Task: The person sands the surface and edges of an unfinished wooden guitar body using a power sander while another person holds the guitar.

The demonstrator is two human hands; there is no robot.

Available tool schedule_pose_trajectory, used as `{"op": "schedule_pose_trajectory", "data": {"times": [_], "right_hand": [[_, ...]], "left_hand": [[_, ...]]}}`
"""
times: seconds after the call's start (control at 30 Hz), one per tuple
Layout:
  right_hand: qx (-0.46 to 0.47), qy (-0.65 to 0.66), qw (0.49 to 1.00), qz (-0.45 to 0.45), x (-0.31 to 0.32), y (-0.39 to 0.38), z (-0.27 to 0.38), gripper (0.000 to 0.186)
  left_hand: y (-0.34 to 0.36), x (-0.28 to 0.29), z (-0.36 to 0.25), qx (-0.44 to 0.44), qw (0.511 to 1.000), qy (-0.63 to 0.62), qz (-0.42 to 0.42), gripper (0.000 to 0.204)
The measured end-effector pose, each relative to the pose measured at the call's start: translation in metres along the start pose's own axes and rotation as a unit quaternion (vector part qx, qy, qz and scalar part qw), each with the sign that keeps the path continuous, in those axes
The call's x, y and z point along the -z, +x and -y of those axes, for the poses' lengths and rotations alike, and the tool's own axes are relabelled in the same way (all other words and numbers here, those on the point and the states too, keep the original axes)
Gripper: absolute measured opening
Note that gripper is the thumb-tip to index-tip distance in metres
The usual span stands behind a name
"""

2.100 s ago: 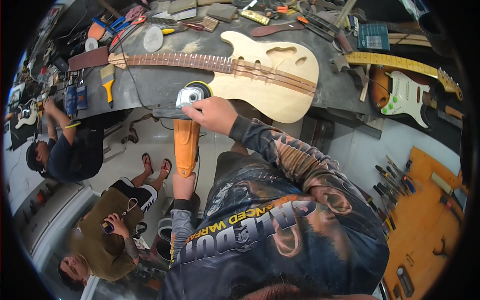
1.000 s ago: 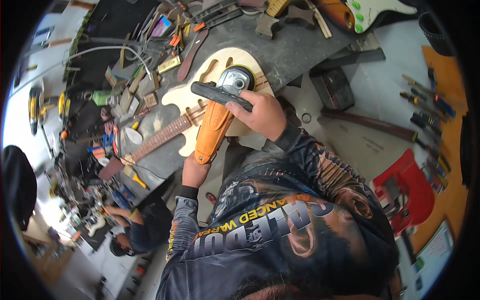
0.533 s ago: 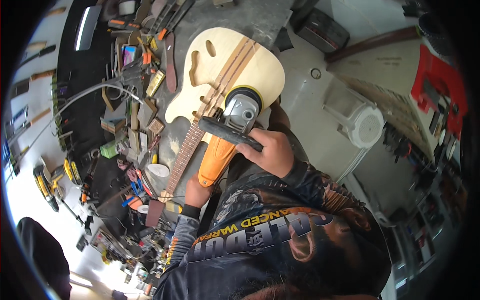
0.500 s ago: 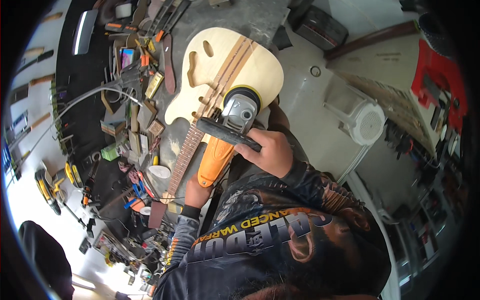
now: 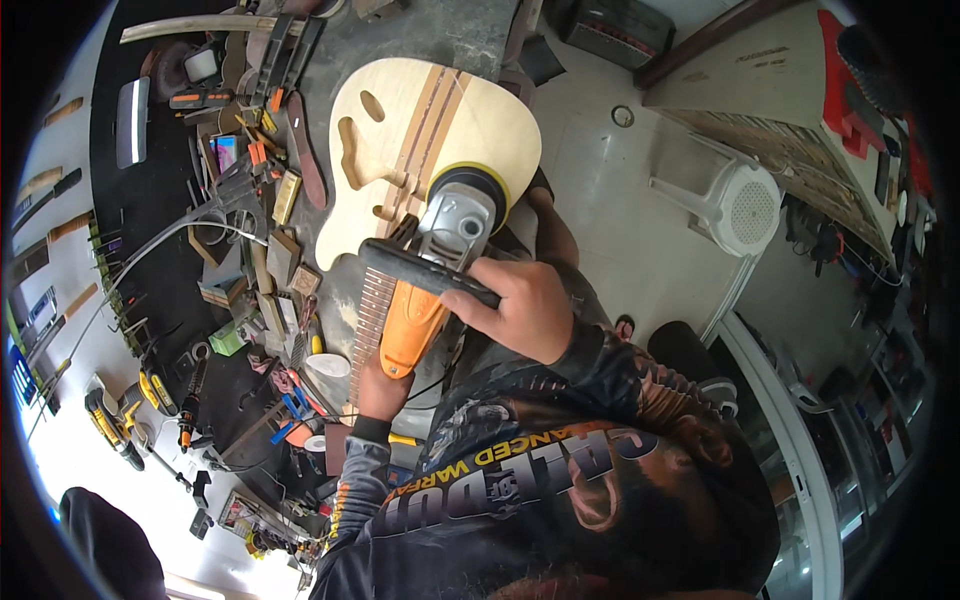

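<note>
My right hand (image 5: 525, 305) wraps round the black side handle (image 5: 430, 270) of an orange angle grinder (image 5: 412, 325) with a silver head. Under the grinder's rear end is my left hand (image 5: 380, 388), closed on the tool from below; most of its fingers are hidden. The grinder's round, yellow-edged pad (image 5: 495, 180) lies over the lower right part of a pale wooden electric guitar body (image 5: 490, 115). Brown stripes run down the body's middle, and cavities are cut into it. The fretted guitar neck (image 5: 368, 325) points toward me, partly covered by the grinder and my left hand.
The grey workbench (image 5: 440, 30) bears the guitar. Left of it lie wood blocks (image 5: 283, 255), a brown strip (image 5: 307, 150) and clamps. A power cord (image 5: 432, 385) runs near my left wrist. A white plastic stool (image 5: 750, 210) stands on the floor at right.
My view has shifted, so the bench and guitar sit further left. The grinder's pad lies slightly further right on the guitar body. Both hands keep their hold.
</note>
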State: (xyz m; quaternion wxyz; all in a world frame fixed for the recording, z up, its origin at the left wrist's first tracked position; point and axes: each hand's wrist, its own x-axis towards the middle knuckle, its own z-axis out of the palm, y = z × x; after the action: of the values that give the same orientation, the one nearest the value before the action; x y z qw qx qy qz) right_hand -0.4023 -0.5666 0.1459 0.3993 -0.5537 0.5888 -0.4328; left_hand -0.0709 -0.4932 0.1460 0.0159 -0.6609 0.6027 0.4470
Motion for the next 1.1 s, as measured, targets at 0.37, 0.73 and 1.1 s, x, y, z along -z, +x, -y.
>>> {"op": "schedule_pose_trajectory", "data": {"times": [0.37, 0.73, 1.1], "right_hand": [[0.000, 0.007, 1.000, -0.015, 0.001, -0.004, -0.003, 0.043], [-0.008, -0.001, 1.000, 0.005, 0.000, -0.007, -0.003, 0.046], [-0.008, 0.010, 1.000, 0.024, 0.004, 0.019, -0.003, 0.043]], "left_hand": [[0.006, -0.001, 0.001, 0.015, 1.000, 0.005, 0.009, 0.032], [0.004, 0.001, 0.007, 0.012, 1.000, -0.001, 0.002, 0.033], [0.019, 0.008, -0.009, 0.010, 1.000, 0.001, -0.004, 0.031]]}}
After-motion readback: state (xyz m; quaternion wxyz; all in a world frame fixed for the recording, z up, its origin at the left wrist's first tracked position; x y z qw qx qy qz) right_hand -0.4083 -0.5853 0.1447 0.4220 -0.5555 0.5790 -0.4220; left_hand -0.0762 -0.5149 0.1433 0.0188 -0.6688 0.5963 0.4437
